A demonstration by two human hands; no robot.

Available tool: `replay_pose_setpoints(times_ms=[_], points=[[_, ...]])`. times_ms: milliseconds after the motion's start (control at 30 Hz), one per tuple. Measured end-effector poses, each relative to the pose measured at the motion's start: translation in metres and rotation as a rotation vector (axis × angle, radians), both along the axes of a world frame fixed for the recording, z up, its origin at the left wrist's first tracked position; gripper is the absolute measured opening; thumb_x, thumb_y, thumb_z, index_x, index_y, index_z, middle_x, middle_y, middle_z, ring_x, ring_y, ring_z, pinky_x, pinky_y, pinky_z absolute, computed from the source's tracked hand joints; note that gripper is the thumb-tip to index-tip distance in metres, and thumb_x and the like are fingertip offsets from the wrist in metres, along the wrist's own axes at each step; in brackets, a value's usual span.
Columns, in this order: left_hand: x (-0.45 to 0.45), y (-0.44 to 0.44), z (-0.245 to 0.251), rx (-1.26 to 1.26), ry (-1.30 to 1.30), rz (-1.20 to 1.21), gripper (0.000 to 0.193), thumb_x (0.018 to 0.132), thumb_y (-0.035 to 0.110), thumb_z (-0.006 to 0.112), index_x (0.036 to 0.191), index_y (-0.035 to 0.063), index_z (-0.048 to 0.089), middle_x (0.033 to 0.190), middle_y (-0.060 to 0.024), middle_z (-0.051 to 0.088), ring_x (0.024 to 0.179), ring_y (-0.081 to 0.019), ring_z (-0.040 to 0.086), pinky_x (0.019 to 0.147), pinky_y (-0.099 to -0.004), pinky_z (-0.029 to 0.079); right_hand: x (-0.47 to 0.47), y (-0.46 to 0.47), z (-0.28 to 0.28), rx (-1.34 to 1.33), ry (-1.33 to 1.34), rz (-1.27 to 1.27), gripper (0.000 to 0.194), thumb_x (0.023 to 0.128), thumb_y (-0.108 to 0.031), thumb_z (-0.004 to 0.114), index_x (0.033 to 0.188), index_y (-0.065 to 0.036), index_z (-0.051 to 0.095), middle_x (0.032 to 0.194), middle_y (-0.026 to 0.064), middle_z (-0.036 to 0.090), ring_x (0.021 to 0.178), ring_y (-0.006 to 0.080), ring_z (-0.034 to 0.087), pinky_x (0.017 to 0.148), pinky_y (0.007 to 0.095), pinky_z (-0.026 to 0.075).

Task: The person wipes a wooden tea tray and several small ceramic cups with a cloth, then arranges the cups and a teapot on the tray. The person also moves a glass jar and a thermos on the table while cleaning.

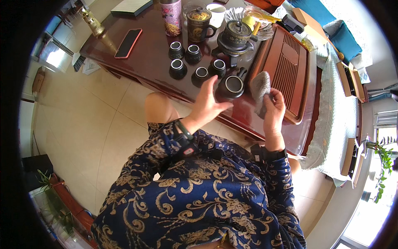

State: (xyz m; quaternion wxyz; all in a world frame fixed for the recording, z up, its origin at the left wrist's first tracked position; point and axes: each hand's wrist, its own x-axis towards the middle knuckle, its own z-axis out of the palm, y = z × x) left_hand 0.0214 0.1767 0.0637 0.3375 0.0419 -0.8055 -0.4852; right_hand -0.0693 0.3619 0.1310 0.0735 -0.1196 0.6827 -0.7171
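Observation:
My left hand (205, 104) holds nothing; thumb and fingers are spread just left of a small black side-handled teapot (234, 85). That pot rests upside down near the front edge of the dark wooden table (149, 67), its handle pointing away from me. My right hand (275, 109) pinches a folded grey cloth (260, 85), raised over the table to the right of the pot. Several small black cups stand inverted left of and behind the pot, among them a front cup (200, 77), a left cup (178, 70) and one beside my fingertips (217, 69).
A slatted wooden tea tray (286, 71) lies at the right. Behind the cups stand a black teapot set (237, 34), a lidded dark mug (198, 26), a white cup (216, 15) and a pink tumbler (171, 18). A smartphone (128, 43) lies on the left.

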Motion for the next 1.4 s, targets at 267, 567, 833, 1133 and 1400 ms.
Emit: replay_pose_setpoints(times_ms=[267,567,833,1133,1400], points=[[-0.022,0.013,-0.004,-0.010,-0.108,0.070,0.095,0.059,0.018,0.088,0.135,-0.0015,0.034,0.125,-0.0249,0.050,0.117,-0.0402,0.049,0.100,-0.0442,0.041,0.009,-0.008,-0.025,0.137,0.013,0.066,0.019,0.093,-0.004,0.054,0.111,0.000,0.054,0.097,0.0049,0.060,0.084,0.0097,0.056,0.071,0.0225,0.047],[-0.036,0.011,-0.009,-0.037,0.017,0.075,0.083,0.057,0.017,0.086,0.125,0.0022,0.043,0.112,-0.0192,0.058,0.103,-0.0377,0.057,0.090,-0.0444,0.045,0.003,0.010,-0.030,0.048,0.070,-0.054,0.017,0.093,0.000,0.054,0.109,-0.002,0.056,0.100,0.0037,0.061,0.088,0.0107,0.056,0.078,0.0242,0.047],[-0.017,0.012,0.033,0.001,0.089,-0.003,0.083,0.057,0.016,0.087,0.127,0.0066,0.042,0.117,-0.0147,0.053,0.108,-0.0311,0.056,0.093,-0.0401,0.045,0.023,0.005,0.023,0.186,0.516,-0.127,0.022,0.086,0.006,0.059,0.106,-0.004,0.057,0.104,0.0070,0.059,0.093,0.0152,0.056,0.082,0.0272,0.048],[-0.025,0.021,0.032,0.360,0.181,-0.282,0.055,0.077,0.014,0.075,0.123,0.0059,0.046,0.122,-0.0101,0.054,0.111,-0.0223,0.055,0.096,-0.0343,0.046,0.041,-0.040,0.043,0.739,1.081,0.279,0.038,0.084,-0.010,0.059,0.122,-0.013,0.060,0.137,0.0143,0.049,0.132,0.0367,0.041,0.106,0.0474,0.034],[-0.023,0.024,0.044,0.782,0.000,-0.450,0.062,0.075,0.015,0.078,0.126,0.0044,0.044,0.123,-0.0112,0.054,0.111,-0.0211,0.055,0.096,-0.0347,0.046,0.034,-0.048,0.047,0.661,1.041,0.190,0.029,0.088,-0.013,0.056,0.116,-0.006,0.062,0.127,0.0182,0.056,0.126,0.0385,0.047,0.104,0.0475,0.036]])
